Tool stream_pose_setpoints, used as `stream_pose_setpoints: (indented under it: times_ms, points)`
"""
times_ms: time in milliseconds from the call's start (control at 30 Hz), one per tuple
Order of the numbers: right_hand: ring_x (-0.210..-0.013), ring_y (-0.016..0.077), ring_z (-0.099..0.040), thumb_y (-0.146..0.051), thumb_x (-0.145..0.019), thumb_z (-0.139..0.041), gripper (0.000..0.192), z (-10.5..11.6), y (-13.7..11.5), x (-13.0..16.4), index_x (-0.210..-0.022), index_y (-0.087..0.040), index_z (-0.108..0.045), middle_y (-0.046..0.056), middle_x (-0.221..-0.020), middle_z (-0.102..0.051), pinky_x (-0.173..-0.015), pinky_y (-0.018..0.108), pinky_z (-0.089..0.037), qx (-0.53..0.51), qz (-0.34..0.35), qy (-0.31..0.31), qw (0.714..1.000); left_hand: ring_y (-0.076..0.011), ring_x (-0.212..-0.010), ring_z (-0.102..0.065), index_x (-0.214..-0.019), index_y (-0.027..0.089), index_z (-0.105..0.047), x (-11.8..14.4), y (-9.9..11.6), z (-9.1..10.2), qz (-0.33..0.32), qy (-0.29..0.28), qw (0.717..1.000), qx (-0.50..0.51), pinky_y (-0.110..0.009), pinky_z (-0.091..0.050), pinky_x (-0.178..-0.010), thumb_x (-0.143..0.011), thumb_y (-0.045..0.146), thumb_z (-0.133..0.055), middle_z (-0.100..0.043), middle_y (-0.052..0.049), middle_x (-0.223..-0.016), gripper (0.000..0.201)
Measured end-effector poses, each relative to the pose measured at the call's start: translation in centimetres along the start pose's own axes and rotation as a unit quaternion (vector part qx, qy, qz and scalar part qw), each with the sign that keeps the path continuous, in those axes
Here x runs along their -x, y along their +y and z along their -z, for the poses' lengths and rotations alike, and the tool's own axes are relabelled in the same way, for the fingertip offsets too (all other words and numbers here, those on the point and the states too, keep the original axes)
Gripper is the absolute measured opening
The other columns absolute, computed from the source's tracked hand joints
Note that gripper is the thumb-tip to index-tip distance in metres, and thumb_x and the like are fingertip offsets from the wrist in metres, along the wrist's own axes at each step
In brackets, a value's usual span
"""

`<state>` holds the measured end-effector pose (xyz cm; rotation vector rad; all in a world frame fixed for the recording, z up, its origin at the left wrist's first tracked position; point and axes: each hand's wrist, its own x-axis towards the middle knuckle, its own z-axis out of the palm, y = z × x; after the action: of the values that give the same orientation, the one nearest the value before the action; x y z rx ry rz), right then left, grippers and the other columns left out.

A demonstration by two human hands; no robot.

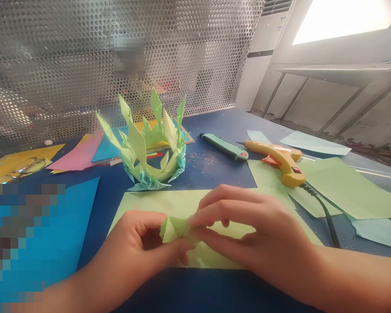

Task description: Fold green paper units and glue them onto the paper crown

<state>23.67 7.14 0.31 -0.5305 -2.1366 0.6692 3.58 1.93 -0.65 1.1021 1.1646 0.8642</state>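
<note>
Both hands meeting low at centre, at about 6 o'clock of the view, over a pale green sheet (pixel 182 204) on the blue worktop (pixel 215 167). Left hand (pixel 140 243) pinching the folded green paper piece (pixel 172 228) from below, grip closed on its left end. Right hand (pixel 247 226) pressing the piece from the 3 o'clock side, thumb and forefinger tight on it. Long axis of the piece roughly 9 to 3 o'clock, pointed folded tip toward 9 o'clock; right end hidden under fingers. Spiky green paper crown (pixel 153 148) standing upright at 12 o'clock, well apart. Teal utility knife (pixel 224 147) and yellow glue gun (pixel 280 161) lying at 1 to 2 o'clock, nozzle toward 9 o'clock. Coloured sheets (pixel 80 154) at 10 o'clock.
</note>
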Motion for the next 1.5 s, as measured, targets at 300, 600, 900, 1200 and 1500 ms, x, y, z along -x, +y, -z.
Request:
stream_pose_setpoints:
  times_ms: [300, 600, 900, 1200, 1500]
  points:
    - [-0.072, 0.007, -0.069, -0.005, -0.085, -0.073, 0.009, 0.21, -0.1, 0.03, -0.089, -0.012, -0.078, 0.004, -0.084, -0.071, -0.071, 0.011, -0.055, -0.001, 0.029, -0.013, 1.0, -0.0077, -0.055, -0.06, -0.065, 0.021, -0.08, -0.09, 0.4, 0.34, 0.004, -0.002, 1.0, -0.02, -0.013, -0.049, -0.055, -0.079, 0.033, -0.08, -0.074, 0.003, -0.059, 0.018]
    - [-0.071, 0.007, -0.069, -0.005, -0.085, -0.073, 0.008, 0.44, 0.09, 0.21, -0.086, -0.011, -0.077, 0.004, -0.082, -0.071, -0.069, 0.011, -0.055, -0.005, 0.032, -0.005, 0.999, -0.01, -0.061, -0.062, -0.091, 0.025, -0.085, 0.19, 0.18, 0.94, -0.011, -0.091, 0.996, 0.009, -0.015, -0.049, -0.059, -0.085, 0.042, -0.074, -0.076, 0.0, -0.066, 0.021]
    - [-0.068, 0.0073, -0.066, -0.005, -0.085, -0.07, 0.013, 0.38, -0.26, -0.02, -0.078, -0.016, -0.073, 0.001, -0.08, -0.069, -0.069, 0.012, -0.055, 0.016, 0.007, -0.017, 1.0, -0.0107, -0.059, -0.059, -0.088, 0.023, -0.084, 0.26, 0.21, 0.93, -0.004, -0.079, 0.997, -0.001, -0.017, -0.048, -0.059, -0.088, 0.042, -0.07, -0.075, -0.001, -0.064, 0.024]
    - [-0.075, 0.008, -0.063, -0.003, -0.091, -0.059, 0.018, 0.21, 0.35, 0.28, -0.085, -0.017, -0.068, 0.002, -0.091, -0.056, -0.076, 0.015, -0.055, 0.038, 0.013, -0.064, 0.997, -0.0082, -0.054, -0.067, -0.087, 0.023, -0.083, 0.11, 0.31, 0.87, -0.012, -0.047, 0.997, 0.064, -0.013, -0.054, -0.057, -0.089, 0.039, -0.071, -0.079, 0.002, -0.065, 0.02]
    - [-0.079, 0.0091, -0.058, -0.008, -0.096, -0.056, 0.016, -0.13, 0.61, 0.66, -0.085, -0.016, -0.063, 0.004, -0.098, -0.047, -0.079, 0.018, -0.054, 0.059, 0.036, -0.077, 0.995, -0.0085, -0.066, -0.071, -0.078, 0.026, -0.083, -0.06, 0.68, 0.57, -0.001, -0.023, 0.996, 0.081, -0.011, -0.056, -0.065, -0.076, 0.023, -0.084, -0.08, 0.006, -0.07, 0.004]
